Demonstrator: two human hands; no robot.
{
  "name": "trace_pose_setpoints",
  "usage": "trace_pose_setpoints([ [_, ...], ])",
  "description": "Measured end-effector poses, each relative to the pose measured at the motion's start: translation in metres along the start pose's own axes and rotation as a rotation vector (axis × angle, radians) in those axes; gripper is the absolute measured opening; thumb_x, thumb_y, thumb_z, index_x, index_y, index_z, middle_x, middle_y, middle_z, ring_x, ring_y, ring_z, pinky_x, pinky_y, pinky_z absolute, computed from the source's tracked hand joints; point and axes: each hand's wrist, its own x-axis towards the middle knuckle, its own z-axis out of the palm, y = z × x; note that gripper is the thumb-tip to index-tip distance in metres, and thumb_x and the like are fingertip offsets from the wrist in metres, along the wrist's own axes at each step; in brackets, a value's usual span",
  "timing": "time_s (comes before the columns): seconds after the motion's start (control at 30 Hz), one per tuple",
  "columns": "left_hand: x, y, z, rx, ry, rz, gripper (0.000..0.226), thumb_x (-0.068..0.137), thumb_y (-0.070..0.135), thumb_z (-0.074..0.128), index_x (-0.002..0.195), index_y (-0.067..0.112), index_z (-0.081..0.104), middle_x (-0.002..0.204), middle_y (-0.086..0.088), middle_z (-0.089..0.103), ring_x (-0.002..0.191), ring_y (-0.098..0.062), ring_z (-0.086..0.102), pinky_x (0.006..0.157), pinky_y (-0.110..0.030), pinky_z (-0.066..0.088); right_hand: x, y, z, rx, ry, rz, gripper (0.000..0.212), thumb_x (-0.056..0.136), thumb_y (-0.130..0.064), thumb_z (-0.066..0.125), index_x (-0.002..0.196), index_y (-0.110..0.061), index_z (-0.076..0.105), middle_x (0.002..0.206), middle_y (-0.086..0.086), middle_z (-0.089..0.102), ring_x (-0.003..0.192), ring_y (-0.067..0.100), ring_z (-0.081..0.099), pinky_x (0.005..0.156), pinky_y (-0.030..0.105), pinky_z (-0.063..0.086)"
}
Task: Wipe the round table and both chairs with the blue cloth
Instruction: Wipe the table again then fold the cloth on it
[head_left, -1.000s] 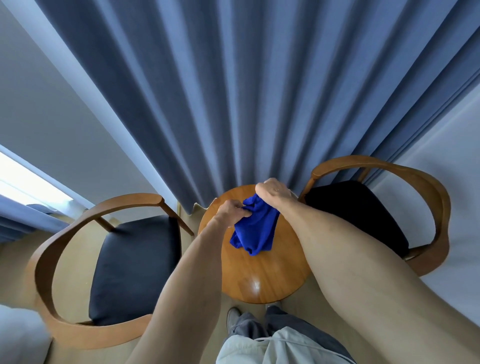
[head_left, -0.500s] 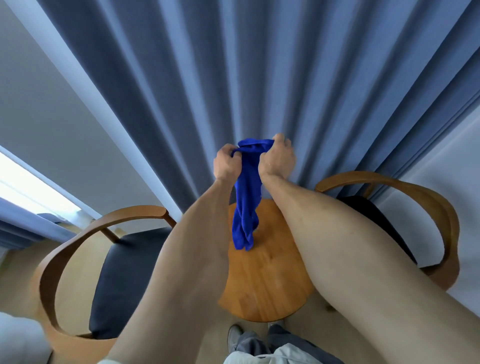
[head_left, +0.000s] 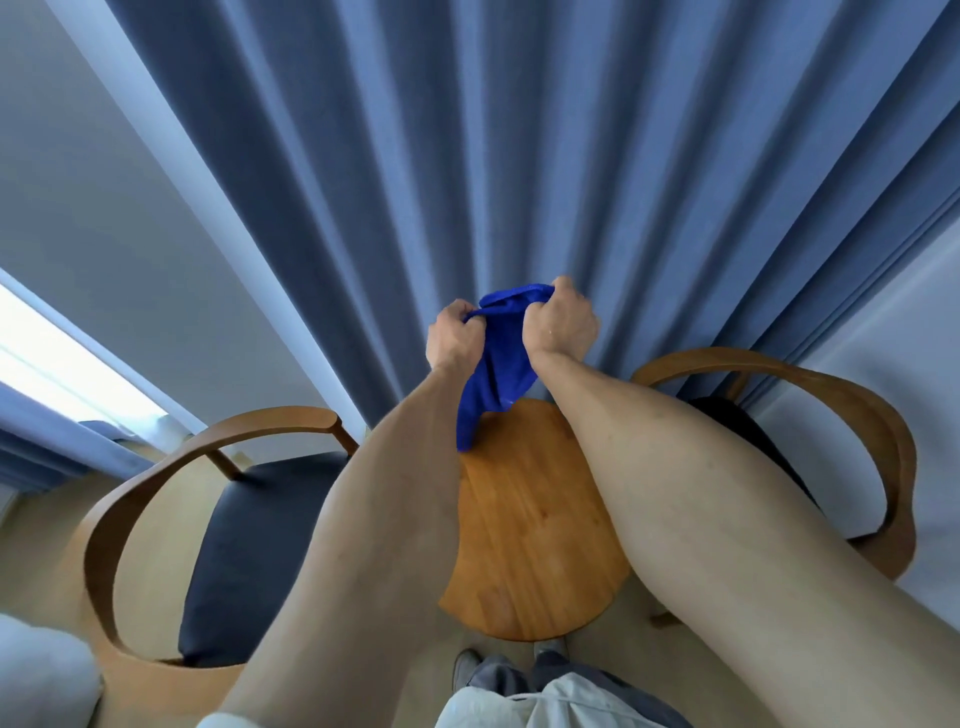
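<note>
Partly hidden — round table (head_left: 524, 525) under forearms, right chair (head_left: 852, 415) too.

Two chairs (head_left: 156, 530) (head_left: 841, 415), one round table (head_left: 535, 545), one blue cloth (head_left: 493, 374), two hands (head_left: 453, 338) (head_left: 560, 325).

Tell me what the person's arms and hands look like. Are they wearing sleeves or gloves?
No gloves. The left hand and the right hand are bare, with no rings, watch or bracelets showing. Both forearms are bare too. A bit of white fabric shows at the bottom edge by the left arm; it may be a short sleeve, but I cannot be sure.
</note>
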Motion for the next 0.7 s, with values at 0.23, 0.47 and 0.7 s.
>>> trace_pose_setpoints([
  [0.23,-0.032,-0.076,0.016,0.201,-0.247,-0.239,0.014,0.081,0.017,0.047,0.071,0.015,0.057,0.078,-0.003,0.058,0.072,-0.025,0.053,0.06,-0.029,0.04,-0.033,0.037,0.027,-0.121,-0.352,0.31,0.028,0.082,-0.027,0.048,0.105,-0.016,0.059,0.11,0.007,0.065,0.099,0.031,0.063,0.093,0.044,0.049],
  [0.47,-0.049,-0.116,0.033,0.26,-0.394,-0.401,0.011,0.084,0.019,0.049,0.089,0.015,0.058,0.08,0.001,0.054,0.075,-0.018,0.054,0.068,-0.032,0.043,-0.048,0.066,0.052,-0.296,-0.606,0.36,0.021,0.087,-0.026,0.051,0.101,-0.012,0.06,0.099,0.008,0.065,0.096,0.028,0.065,0.089,0.039,0.054],
  [0.7,-0.016,-0.138,0.053,0.333,-0.248,-0.387,0.016,0.085,0.014,0.047,0.085,0.015,0.063,0.086,-0.005,0.065,0.077,-0.025,0.059,0.065,-0.032,0.046,-0.022,0.085,0.091,-0.312,-0.575,0.247,0.031,0.092,-0.01,0.054,0.123,-0.01,0.059,0.121,0.012,0.065,0.11,0.031,0.063,0.091,0.039,0.055],
])
